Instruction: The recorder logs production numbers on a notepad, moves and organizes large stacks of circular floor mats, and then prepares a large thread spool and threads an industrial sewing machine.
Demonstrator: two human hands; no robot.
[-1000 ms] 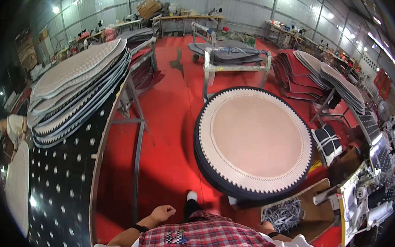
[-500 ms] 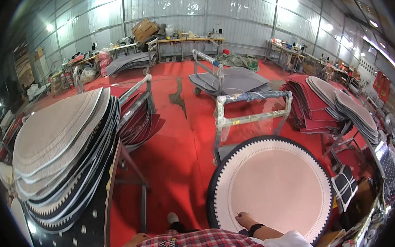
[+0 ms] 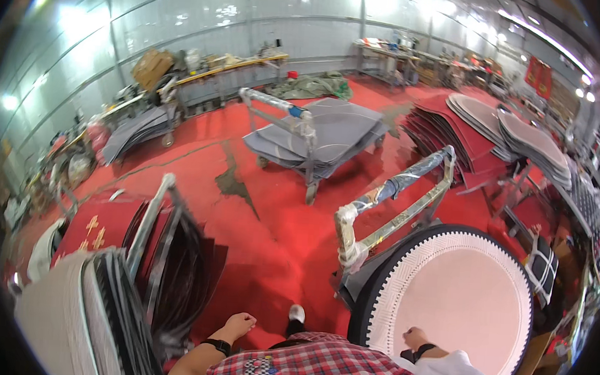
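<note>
My left hand (image 3: 240, 323) hangs over the red floor, its fingers curled and nothing visible in them. It is apart from the stack of grey and dark mats (image 3: 76, 304) at the lower left. My right hand (image 3: 414, 337) is loosely closed and shows in front of a large round mat (image 3: 468, 301). That mat is pale pink, with a white patterned border and a black scalloped rim. I see nothing in the right hand, and cannot tell whether it touches the mat. Dark bands circle both wrists.
A wrapped metal cart handle (image 3: 395, 200) rises beside the round mat. Farther off, a cart carries grey sheets (image 3: 331, 134). Red mats (image 3: 447, 141) are piled at the right, and red mats (image 3: 98, 227) stand at the left. Worktables (image 3: 231, 70) line the wall. My shoe (image 3: 296, 314) is on the red floor.
The view has shifted forward and turned right. My left hand has come up into fuller view. The round mat and my right hand now appear farther right, and the carts look nearer.
</note>
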